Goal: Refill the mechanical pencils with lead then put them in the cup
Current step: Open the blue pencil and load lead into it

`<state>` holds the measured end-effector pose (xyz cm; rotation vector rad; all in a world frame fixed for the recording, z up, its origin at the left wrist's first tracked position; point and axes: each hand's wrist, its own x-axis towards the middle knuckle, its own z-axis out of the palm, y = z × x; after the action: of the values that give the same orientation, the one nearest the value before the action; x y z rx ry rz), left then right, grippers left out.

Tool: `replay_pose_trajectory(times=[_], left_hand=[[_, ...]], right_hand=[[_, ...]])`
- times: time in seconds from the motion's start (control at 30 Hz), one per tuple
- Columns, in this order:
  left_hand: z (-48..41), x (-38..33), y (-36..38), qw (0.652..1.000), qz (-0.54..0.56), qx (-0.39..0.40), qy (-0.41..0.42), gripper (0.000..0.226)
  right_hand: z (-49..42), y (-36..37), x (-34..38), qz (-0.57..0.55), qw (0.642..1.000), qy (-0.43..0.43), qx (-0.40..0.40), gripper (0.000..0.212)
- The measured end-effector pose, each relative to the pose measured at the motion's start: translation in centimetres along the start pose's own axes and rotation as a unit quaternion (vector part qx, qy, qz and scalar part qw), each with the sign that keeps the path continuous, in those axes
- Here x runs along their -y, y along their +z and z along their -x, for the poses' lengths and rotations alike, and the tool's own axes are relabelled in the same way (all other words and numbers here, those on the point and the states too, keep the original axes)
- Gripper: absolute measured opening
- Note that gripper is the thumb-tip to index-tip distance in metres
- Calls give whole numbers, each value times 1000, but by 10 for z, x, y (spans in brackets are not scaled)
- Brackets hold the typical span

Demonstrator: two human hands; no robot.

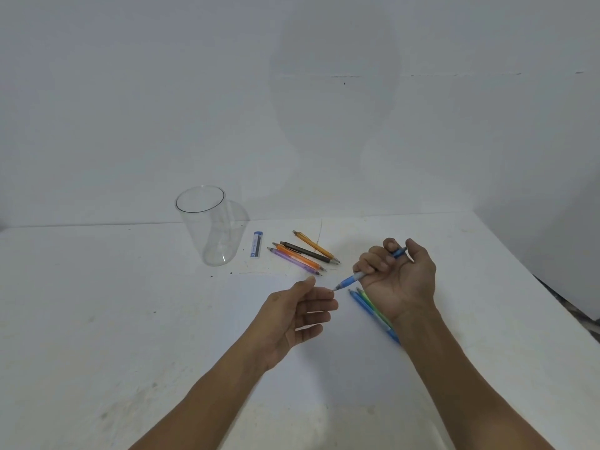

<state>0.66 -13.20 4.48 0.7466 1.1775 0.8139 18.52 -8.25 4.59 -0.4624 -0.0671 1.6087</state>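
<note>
Observed from the head view: the right hand (399, 277) was turned palm-up above a white table (130, 319), with its fingers curled round a blue translucent mechanical pencil (352, 280). The thumb sat near the pencil's rear end. The pencil's metal tip pointed left and downward, meeting the index fingertip (326, 292) of the left hand (292, 316), or coming just short of it. Actual contact could not be confirmed.

The left hand was relaxed, its fingers loosely extended and slightly apart and the thumb raised clear of them. It gripped nothing that could be made out; any lead there was too fine to see.

Partly beneath the right wrist lay a second blue mechanical pencil (363, 304) and a green mechanical pencil (373, 305), side by side on the table.

Further back lay four more pencils, roughly parallel and close together:
- a yellow-orange one (316, 245)
- a dark brown one (308, 251)
- an orange translucent one (297, 256)
- a purple translucent one (293, 262)

To their left lay a small blue-and-white lead case (256, 244). Beyond it stood a clear plastic cup (211, 225), upright near the table's far edge, with no pencils inside
</note>
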Motion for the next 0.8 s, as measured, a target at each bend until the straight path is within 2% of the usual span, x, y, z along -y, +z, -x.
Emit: replay_pose_trajectory(times=[0.63, 0.8], left_hand=[[-3, -1, 2, 1000, 8, -2, -1, 39], [-5, 0, 4, 1000, -20, -2, 15, 29]], right_hand=[[0, 0, 1, -2, 1000, 2, -1, 40], [2, 2, 2, 13, 1000, 6, -26, 46]])
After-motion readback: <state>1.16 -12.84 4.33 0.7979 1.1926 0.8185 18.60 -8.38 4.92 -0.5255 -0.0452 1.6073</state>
